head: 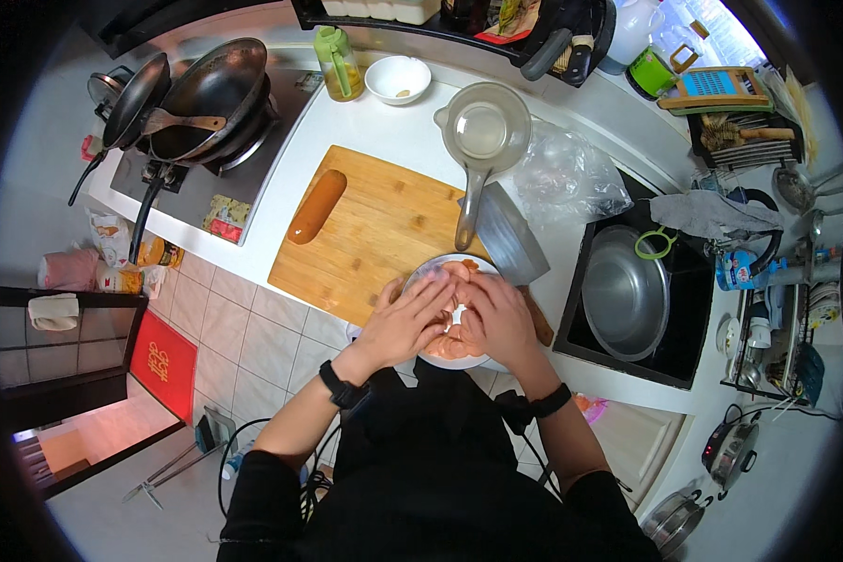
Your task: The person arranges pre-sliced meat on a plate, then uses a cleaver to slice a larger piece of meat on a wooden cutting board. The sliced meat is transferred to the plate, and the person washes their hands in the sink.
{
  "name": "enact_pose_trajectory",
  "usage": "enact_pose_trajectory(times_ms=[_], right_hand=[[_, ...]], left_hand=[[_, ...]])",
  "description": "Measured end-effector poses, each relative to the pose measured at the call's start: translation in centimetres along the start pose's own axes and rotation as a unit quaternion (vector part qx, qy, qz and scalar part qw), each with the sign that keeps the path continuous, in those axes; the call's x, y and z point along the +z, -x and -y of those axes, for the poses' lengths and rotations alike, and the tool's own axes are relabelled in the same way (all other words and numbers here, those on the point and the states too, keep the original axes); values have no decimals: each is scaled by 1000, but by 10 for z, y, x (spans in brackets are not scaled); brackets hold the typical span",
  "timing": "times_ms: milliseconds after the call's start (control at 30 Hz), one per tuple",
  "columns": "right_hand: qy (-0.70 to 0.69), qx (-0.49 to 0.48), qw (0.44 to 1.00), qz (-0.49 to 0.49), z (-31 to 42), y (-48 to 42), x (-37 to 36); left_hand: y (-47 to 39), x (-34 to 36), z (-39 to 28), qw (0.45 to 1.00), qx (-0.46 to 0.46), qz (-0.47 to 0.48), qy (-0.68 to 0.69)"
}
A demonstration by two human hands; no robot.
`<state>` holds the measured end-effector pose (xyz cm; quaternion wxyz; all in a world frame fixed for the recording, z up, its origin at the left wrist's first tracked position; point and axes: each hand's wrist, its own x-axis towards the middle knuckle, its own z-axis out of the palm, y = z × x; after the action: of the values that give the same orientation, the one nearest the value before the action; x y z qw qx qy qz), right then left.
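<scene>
A white plate (456, 364) with round sausage slices (455, 345) laid around it sits at the near edge of the cutting board, close to my body. My left hand (400, 319) reaches over its left side, fingers stretched across the slices. From the other side, my right hand (502, 316) bends its fingers down onto them. Both sets of fingertips meet near the plate's far rim, and whatever lies under them is hidden. On the wooden cutting board (386, 218) lies a whole sausage (317, 206). A cleaver (511, 235) rests right of the board, its wooden handle (537, 316) beside my right hand.
A grey plastic water scoop (488, 123) overlaps the board and cleaver. Beside it lies a clear plastic bag (569, 172). The sink at right holds a metal basin (625, 291). A wok (214, 98) stands on the stove at left. Behind are a white bowl (397, 79) and a green-lidded jug (338, 63).
</scene>
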<state>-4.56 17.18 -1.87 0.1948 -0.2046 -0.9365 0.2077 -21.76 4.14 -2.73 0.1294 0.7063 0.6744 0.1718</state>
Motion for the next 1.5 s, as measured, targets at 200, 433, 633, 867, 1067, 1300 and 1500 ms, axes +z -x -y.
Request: enact_pose_trajectory(times_ms=[200,433,633,867,1067,1300,1500], right_hand=[[-15,48,999,-7,-6,-15,20],[5,3,999,34,1,-29,32],[-37,17,989,140,-3,-41,32],[-60,89,988,110,0,-38,37],[-39,45,998,31,1,-29,33],[70,-89,990,90,6,-7,26],[88,-51,991,82,9,-7,24]], left_hand=[[16,5,-1,999,38,13,25],[23,12,8,998,62,1,15],[26,18,16,996,91,-27,2],[25,20,18,996,74,-41,-25],[27,10,15,994,106,33,-24],[29,12,22,989,121,58,-62],[22,-1,15,991,-63,-57,101]])
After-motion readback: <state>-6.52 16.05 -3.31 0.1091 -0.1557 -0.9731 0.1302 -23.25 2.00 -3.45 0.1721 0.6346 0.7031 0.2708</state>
